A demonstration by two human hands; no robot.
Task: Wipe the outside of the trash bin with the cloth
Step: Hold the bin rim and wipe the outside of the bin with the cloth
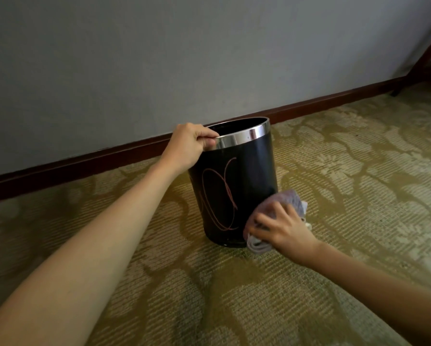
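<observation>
A black trash bin (244, 181) with a shiny metal rim and thin pink looping lines stands on the carpet, tilted slightly to the left. My left hand (188, 146) grips the rim at its left side. My right hand (284, 229) presses a crumpled grey-purple cloth (288, 198) against the bin's lower right side, near its base. Part of the cloth bunches out under my palm.
Patterned green-beige carpet (347, 196) covers the floor all around. A grey wall with a dark wooden skirting board (109, 158) runs just behind the bin. A dark wooden furniture leg (419, 63) slants down at the far right.
</observation>
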